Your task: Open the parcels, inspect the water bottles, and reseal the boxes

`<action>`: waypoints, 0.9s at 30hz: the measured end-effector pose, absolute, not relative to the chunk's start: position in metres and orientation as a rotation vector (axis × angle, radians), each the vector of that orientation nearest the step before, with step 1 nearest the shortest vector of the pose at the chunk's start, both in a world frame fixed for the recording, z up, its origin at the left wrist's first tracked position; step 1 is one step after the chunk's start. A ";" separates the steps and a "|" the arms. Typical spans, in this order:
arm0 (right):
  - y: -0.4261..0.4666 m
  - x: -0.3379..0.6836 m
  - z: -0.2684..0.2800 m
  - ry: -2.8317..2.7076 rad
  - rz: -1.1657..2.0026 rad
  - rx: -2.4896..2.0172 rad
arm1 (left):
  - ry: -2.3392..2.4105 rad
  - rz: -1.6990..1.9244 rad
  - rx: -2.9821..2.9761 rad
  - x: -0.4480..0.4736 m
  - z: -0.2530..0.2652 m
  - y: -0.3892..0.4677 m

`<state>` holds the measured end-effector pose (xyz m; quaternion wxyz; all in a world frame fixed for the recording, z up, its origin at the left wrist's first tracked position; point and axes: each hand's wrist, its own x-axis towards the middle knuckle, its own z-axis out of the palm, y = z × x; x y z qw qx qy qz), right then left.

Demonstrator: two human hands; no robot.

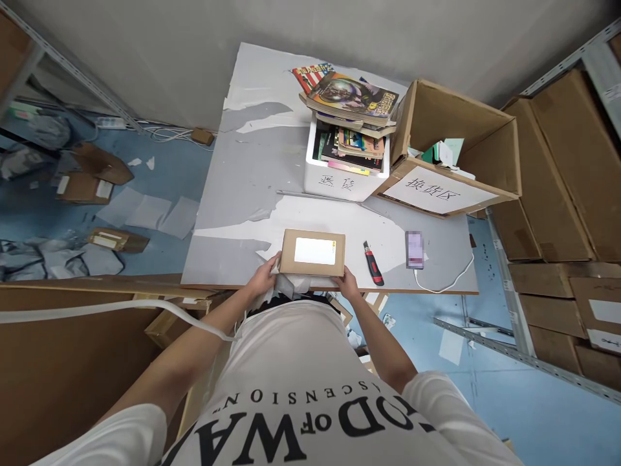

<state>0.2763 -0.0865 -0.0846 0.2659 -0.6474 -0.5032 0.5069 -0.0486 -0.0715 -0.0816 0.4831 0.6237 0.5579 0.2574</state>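
Observation:
A small brown cardboard box with a white label on top is at the front edge of the table, between my hands. My left hand grips its left side, with crumpled pale plastic wrapping bunched at those fingers and under the box's near side. On the right, my right hand holds the near right corner, fingers partly hidden by the box. A red and black box cutter lies right of the box. Farther right, a phone rests on the table with a white cable plugged in.
On the grey, peeling table stand a white bin stacked with books and a large open carton with a handwritten label. Shelves of cartons rise at right. Scraps and boxes litter the floor at left.

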 end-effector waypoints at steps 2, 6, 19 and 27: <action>-0.085 0.275 -0.081 -1.366 1.371 -1.760 | 1.370 0.597 1.523 -0.051 -0.084 -0.074; -0.084 0.274 -0.076 -1.394 1.371 -1.770 | 1.348 0.529 1.590 -0.051 -0.085 -0.075; -0.069 0.281 -0.054 -1.525 1.265 -1.766 | 1.384 0.566 1.577 -0.042 -0.063 -0.062; -0.024 0.282 0.004 -1.908 0.987 -1.870 | 1.582 0.626 1.488 -0.042 -0.023 -0.034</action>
